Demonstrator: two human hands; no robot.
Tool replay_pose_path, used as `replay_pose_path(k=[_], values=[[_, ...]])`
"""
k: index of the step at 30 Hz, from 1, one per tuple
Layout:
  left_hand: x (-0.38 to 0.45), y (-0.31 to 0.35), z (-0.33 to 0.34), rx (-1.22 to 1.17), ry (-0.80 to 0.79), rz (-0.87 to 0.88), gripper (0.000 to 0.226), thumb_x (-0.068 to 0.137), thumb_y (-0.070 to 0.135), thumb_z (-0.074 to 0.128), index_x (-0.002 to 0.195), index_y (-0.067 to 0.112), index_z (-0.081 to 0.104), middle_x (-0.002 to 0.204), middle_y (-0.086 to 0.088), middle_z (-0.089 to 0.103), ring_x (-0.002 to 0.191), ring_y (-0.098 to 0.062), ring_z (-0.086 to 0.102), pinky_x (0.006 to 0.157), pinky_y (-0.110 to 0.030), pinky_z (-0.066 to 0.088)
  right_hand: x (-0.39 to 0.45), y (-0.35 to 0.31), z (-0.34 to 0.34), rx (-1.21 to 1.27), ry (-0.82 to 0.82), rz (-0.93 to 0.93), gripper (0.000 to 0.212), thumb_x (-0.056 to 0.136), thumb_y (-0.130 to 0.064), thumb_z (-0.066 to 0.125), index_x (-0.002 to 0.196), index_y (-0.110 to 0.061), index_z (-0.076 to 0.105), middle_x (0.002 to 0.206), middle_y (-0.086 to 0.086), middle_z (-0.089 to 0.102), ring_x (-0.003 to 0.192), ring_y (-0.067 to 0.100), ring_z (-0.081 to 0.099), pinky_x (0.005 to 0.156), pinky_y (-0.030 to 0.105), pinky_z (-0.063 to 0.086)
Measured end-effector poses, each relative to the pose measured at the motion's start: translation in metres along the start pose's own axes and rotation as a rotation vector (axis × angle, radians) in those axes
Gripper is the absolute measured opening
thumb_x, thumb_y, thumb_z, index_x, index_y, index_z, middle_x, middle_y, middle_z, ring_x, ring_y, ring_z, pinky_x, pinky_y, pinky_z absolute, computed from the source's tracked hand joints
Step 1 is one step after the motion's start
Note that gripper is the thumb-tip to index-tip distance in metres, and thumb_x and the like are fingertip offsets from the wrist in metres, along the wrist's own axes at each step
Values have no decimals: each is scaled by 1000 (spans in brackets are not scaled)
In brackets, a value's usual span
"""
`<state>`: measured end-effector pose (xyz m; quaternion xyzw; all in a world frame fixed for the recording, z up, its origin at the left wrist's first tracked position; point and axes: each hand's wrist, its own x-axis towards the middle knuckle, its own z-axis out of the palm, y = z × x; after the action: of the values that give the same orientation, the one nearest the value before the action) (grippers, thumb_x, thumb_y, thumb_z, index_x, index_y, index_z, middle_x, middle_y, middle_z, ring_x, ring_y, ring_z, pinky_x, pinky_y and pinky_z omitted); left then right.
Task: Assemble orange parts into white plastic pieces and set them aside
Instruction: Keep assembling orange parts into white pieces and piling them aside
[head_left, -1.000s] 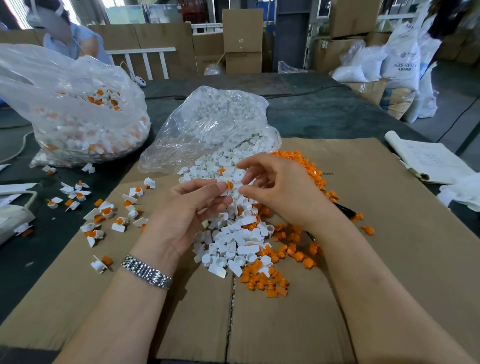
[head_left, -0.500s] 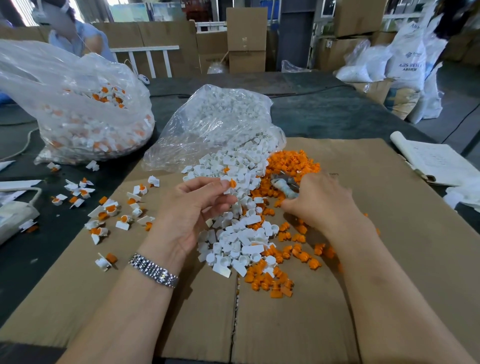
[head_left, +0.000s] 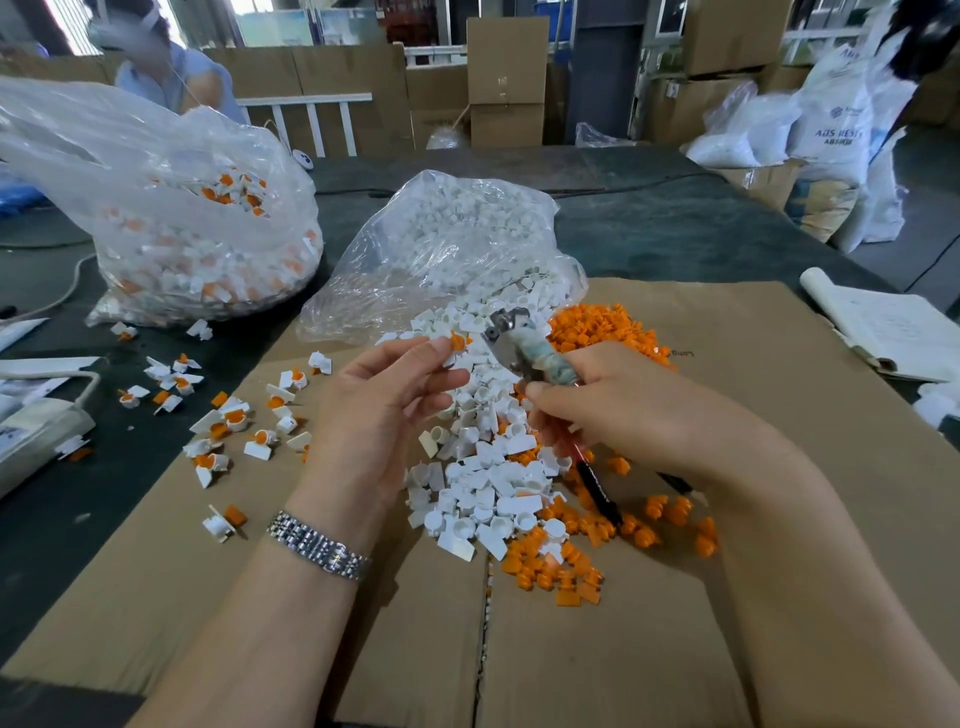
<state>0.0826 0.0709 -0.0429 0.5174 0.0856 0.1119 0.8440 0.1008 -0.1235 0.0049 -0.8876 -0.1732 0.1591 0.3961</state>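
The left hand (head_left: 384, 400) pinches a small white piece with an orange part seated in it (head_left: 456, 343) between thumb and fingertips, raised above the heap at the centre of the cardboard sheet (head_left: 779, 364). The right hand (head_left: 613, 410) has its grip closed round pliers (head_left: 511, 343) with a tape-wrapped neck and red and black handles, their metal head pointing toward eleven o'clock, just beside the held piece. Whether the tool's tip touches the piece is hard to tell, since the head blurs into the white parts behind it.

By my reading, the step in hand is seating: the orange part sits in the white piece and the pliers are there to press it home. The next move calls for the tool head to line up squarely on the orange insert while the left pinch holds the piece steady, then a firm squeeze. After that the finished piece belongs with the done ones.

Loose white pieces (head_left: 488, 467) lie in a heap at the centre, spilling from a clear bag (head_left: 447, 249) at twelve o'clock. Loose orange parts (head_left: 597, 327) lie at one o'clock, with more at five o'clock. Assembled pieces (head_left: 223, 421) are scattered at nine o'clock, across the cardboard's edge and the dark bench (head_left: 675, 218). A second clear bag (head_left: 182, 223) at ten o'clock holds more white and orange pieces. A paper pad (head_left: 893, 332) lies at three o'clock. Another person (head_left: 166, 67) sits beyond the far bag.
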Motion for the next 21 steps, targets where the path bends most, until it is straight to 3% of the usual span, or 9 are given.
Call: replay_pose_path(k=[4, 7, 10, 16, 19, 21], values=[[-1, -1, 3, 0, -4, 42, 5, 84, 7, 79, 86, 9, 75, 86, -7, 78, 72, -16, 75, 57, -18, 54, 0, -7, 6, -72, -14, -21, 38, 103, -34, 51, 98, 2, 64, 93, 18, 72, 72, 23, 61, 76, 48, 53], [-1, -2, 4, 8, -5, 65, 5, 85, 6, 78, 85, 9, 75, 83, -7, 77, 73, -17, 75, 57, -18, 54, 0, -9, 10, -115, -18, -39, 47, 103, -36, 50, 105, 11, 58, 87, 23, 62, 71, 24, 49, 67, 40, 40], [-1, -3, 4, 32, -7, 84, 6, 84, 6, 79, 87, 7, 74, 83, -8, 77, 74, -18, 75, 58, -19, 54, 1, -10, 11, -132, -7, -45, 48, 103, -35, 49, 106, 12, 59, 96, 33, 63, 71, 25, 48, 68, 39, 39], [-2, -3, 5, 17, -8, 92, 9, 84, 7, 79, 89, 6, 72, 83, -7, 76, 72, -17, 74, 56, -18, 53, 1, -11, 9, -184, -15, -44, 47, 104, -39, 48, 89, 5, 57, 79, 22, 56, 66, 22, 44, 62, 33, 35], [-2, -2, 6, -5, -3, 92, 7, 84, 7, 78, 88, 8, 72, 84, -7, 76, 72, -16, 74, 56, -17, 53, 0, -12, 8, -185, -25, -37, 50, 103, -41, 47, 102, 7, 60, 100, 24, 70, 71, 23, 49, 65, 35, 38], [-2, -1, 6, -7, -2, 92, 7, 84, 7, 79, 87, 8, 73, 84, -7, 76, 72, -16, 74, 57, -18, 53, 0, -12, 8, -200, -23, -40, 50, 103, -42, 47, 107, 6, 61, 99, 24, 70, 71, 22, 49, 66, 36, 39]])
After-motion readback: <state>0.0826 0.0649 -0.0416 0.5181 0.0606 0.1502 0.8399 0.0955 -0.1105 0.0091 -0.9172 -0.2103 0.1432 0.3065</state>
